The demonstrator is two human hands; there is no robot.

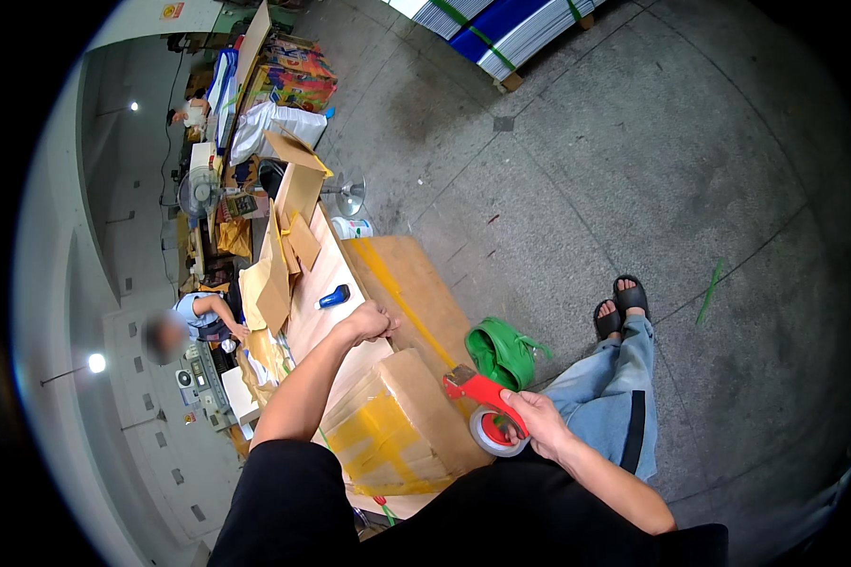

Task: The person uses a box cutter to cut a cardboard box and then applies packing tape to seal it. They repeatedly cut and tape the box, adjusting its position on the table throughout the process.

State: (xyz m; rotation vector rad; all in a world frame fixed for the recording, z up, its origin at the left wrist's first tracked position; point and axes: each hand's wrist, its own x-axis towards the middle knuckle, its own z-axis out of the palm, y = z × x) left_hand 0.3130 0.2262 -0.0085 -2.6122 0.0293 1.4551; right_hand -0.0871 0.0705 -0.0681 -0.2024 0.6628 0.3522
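My right hand (539,422) grips a red tape dispenser (487,389) by its handle, with a tape roll (497,432) on it. The dispenser's head sits at the lower end of a yellow tape strip (402,307) that runs along a large brown cardboard box (424,274). My left hand (371,323) is closed at the table edge beside that box; what its fingers hold, if anything, is hidden. Close to it on the wooden table (314,312) lies a blue handheld tool (334,297). A taped cardboard carton (392,425) sits between my arms.
A green bag (501,352) is beside the box on the grey floor, near two sandalled feet (622,307). Cardboard pieces (284,260) lie along the table; across it is a person in blue (208,314). A fan (199,192) and a strapped stack (492,28) are farther off.
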